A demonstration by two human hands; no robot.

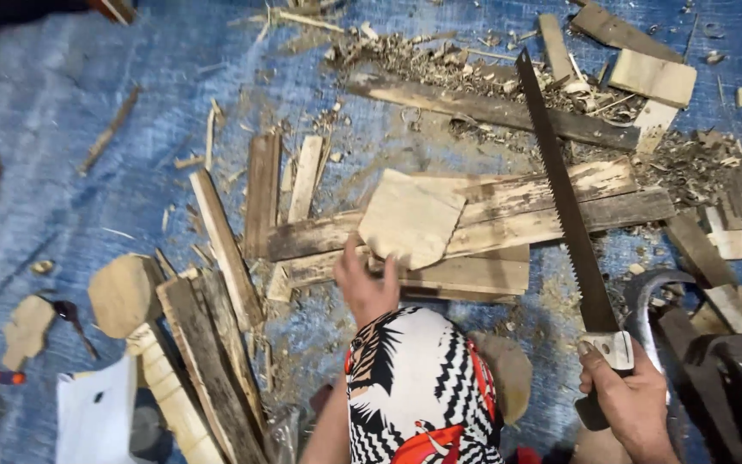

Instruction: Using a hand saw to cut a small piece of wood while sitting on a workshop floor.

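A blue tarp (62,129) covers the floor. Wood shavings (440,60) pile at upper centre, weathered planks (216,361) lean at lower left, a white sheet (92,417) lies beside them, and offcuts (653,77) scatter at upper right.

my hands (369,288) are bare, no gloves or sleeves. over my knee i wear cloth (418,387) in black-and-white zigzags with red and orange patches.

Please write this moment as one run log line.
left hand: holds flat wood piece on planks | right hand: grips handsaw, blade raised
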